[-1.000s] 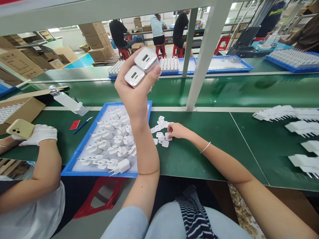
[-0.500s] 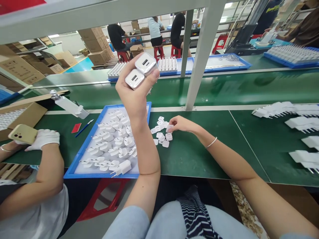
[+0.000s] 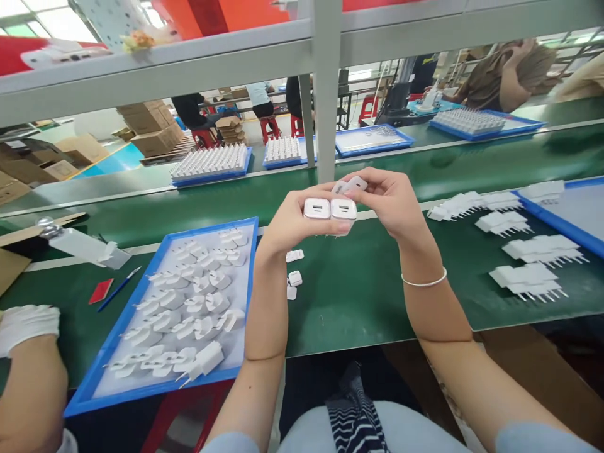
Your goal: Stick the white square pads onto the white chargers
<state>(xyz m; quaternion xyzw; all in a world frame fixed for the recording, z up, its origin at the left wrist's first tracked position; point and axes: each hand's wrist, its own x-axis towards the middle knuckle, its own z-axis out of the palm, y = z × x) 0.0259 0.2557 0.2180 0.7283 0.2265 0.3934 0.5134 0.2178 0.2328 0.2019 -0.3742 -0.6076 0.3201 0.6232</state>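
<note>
My left hand [image 3: 290,220] is raised above the green belt and grips two white charger bodies [image 3: 330,209] side by side, their port faces toward me. My right hand [image 3: 391,201] meets it from the right and pinches a small white plug cap [image 3: 352,185] just above the two chargers. Below my hands a few loose white caps [image 3: 294,277] lie on the green belt [image 3: 358,296]. A blue tray [image 3: 141,377] with several white plug parts sits to the left of my left forearm.
A co-worker's white-gloved hand [image 3: 26,324] and forearm rest at the lower left. Rows of white chargers [image 3: 523,248] lie on the belt at the right. A red card [image 3: 100,290] and a blue pen [image 3: 117,289] lie left of the tray. A grey post [image 3: 326,113] stands behind my hands.
My left hand has lowered with the two chargers. My right hand has left the loose caps on the belt and risen with one cap to meet the chargers. The view has shifted.
</note>
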